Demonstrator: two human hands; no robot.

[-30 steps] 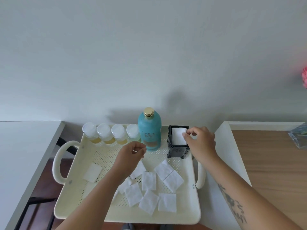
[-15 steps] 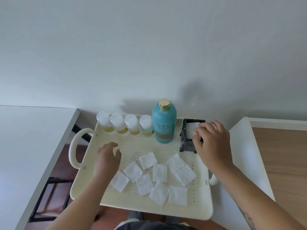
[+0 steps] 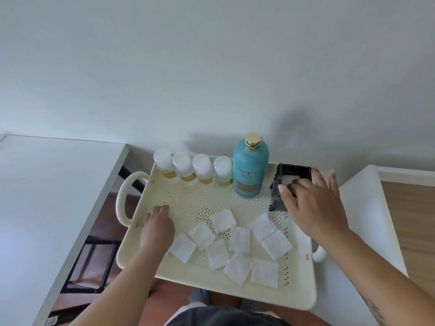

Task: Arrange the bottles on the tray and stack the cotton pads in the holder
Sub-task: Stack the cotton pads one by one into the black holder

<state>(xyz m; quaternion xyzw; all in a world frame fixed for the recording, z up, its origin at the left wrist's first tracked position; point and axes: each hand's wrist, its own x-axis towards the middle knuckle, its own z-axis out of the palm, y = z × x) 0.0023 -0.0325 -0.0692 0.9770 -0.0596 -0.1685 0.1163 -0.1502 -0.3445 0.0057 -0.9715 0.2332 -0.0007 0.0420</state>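
Note:
A cream perforated tray (image 3: 303,292) holds several small white-capped bottles (image 3: 202,169) in a row along its back edge. A tall teal bottle (image 3: 250,165) with a gold cap stands right of them. At the back right corner is the black cotton pad holder (image 3: 294,171) with a white pad inside. My right hand (image 3: 315,208) covers the holder's front, fingers spread, fingertips resting on that pad. Several loose cotton pads (image 3: 237,241) lie on the tray's middle and front. My left hand (image 3: 156,228) is at the tray's left side, fingers curled down over a lone pad, which is mostly hidden.
A white table (image 3: 47,196) stands to the left, across a gap that shows the floor and a dark frame. To the right are a white surface (image 3: 367,231) and a wooden tabletop (image 3: 414,231). A plain wall is right behind the tray, which has a loop handle on each side.
My left hand moved from the tray's middle to its left side and came down on the lone pad. My right hand pushed its pad down into the holder and spread its fingers.

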